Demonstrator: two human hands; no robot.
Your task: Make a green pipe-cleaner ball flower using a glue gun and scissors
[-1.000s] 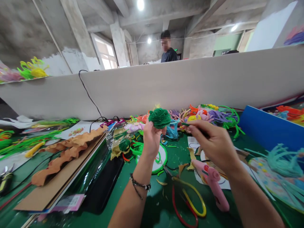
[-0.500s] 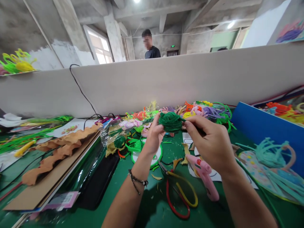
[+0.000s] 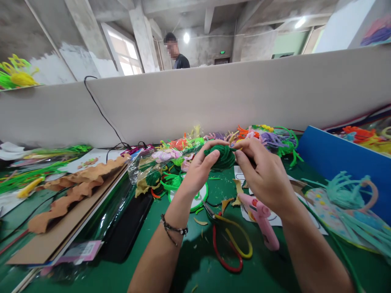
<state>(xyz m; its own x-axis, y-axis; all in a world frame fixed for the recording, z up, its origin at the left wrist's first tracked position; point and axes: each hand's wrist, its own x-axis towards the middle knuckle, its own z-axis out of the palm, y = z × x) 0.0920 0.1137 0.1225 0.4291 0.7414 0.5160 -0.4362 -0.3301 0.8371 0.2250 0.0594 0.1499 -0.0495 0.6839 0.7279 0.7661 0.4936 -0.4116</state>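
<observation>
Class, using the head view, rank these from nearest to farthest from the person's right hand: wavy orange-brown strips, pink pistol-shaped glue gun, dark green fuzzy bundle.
1. Dark green fuzzy bundle: at the right hand's fingertips.
2. Pink pistol-shaped glue gun: lying below that hand in view.
3. Wavy orange-brown strips: far over on the left.

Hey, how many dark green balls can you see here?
2: the held ball in the left hand, and another ball farther left; more may be hidden.
</observation>
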